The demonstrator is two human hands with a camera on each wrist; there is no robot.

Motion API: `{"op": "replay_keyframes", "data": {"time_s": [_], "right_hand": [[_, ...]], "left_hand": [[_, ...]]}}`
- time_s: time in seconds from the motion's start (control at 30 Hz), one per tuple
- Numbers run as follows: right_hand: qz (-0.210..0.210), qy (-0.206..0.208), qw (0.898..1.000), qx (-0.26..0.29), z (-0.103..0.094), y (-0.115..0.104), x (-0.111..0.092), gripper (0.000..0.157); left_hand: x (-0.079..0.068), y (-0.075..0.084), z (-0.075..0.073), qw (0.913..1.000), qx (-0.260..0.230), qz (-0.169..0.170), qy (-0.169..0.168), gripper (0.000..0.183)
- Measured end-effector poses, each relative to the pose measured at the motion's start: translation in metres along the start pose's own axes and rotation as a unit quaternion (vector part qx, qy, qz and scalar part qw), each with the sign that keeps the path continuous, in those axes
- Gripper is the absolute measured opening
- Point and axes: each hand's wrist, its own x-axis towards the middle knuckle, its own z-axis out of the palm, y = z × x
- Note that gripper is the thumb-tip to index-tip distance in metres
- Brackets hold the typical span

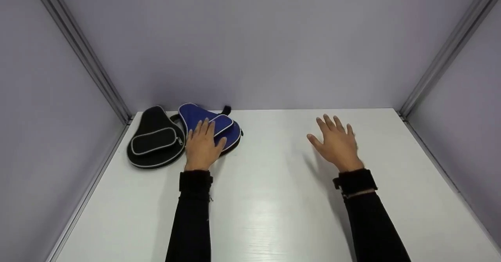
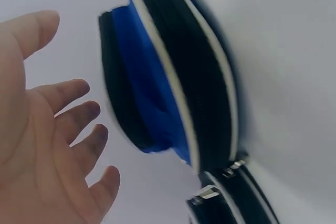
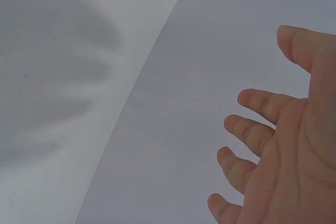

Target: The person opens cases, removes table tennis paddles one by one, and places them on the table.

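Note:
A blue paddle-shaped zip case [image 1: 195,114] with white piping lies at the back left of the table. My left hand [image 1: 202,148] hovers over its near part with fingers spread, and the left wrist view shows a gap between the fingertips and the blue case [image 2: 149,85]. Beside it on the left lies a black case [image 1: 150,123] of the same shape, with a front pocket and a zip pull. My right hand [image 1: 337,146] is held above the table on the right, fingers spread, holding nothing. Its shadow falls on the white surface in the right wrist view.
The white table [image 1: 258,199] runs back to a pale grey rear wall [image 1: 274,47]. Side panels with metal corner posts [image 1: 84,51] close it in on the left and right. A short black strap [image 1: 226,110] sticks up behind the blue case.

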Motion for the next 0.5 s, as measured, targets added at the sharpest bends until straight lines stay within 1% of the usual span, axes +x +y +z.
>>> {"op": "replay_keyframes", "data": {"time_s": [0.1, 0.17, 0.2, 0.3, 0.33, 0.4, 0.5], "right_hand": [[-0.001, -0.003, 1.000, 0.002, 0.001, -0.001, 0.000, 0.081], [-0.003, -0.004, 1.000, 0.001, 0.002, -0.001, 0.000, 0.081], [-0.004, -0.004, 1.000, 0.001, 0.002, -0.001, 0.000, 0.081], [-0.008, -0.001, 1.000, -0.002, 0.003, -0.001, 0.000, 0.081], [-0.010, 0.001, 1.000, -0.003, 0.003, -0.001, 0.001, 0.080], [-0.013, 0.005, 1.000, -0.004, 0.004, -0.001, 0.001, 0.080], [-0.023, 0.010, 1.000, -0.005, 0.007, -0.002, 0.001, 0.079]], "left_hand": [[0.001, -0.010, 0.005, 0.9999, -0.010, -0.004, -0.005, 0.081], [0.006, -0.019, 0.016, 0.9998, -0.020, 0.000, -0.001, 0.083], [0.011, -0.026, 0.024, 0.9997, -0.024, 0.004, 0.003, 0.084], [0.021, -0.036, 0.041, 0.9991, -0.040, 0.009, 0.012, 0.088], [0.022, -0.036, 0.043, 0.9990, -0.043, 0.008, 0.010, 0.088], [0.022, -0.031, 0.042, 0.9990, -0.045, 0.007, 0.005, 0.090], [0.013, -0.013, 0.027, 0.9993, -0.033, 0.000, -0.016, 0.088]]}}
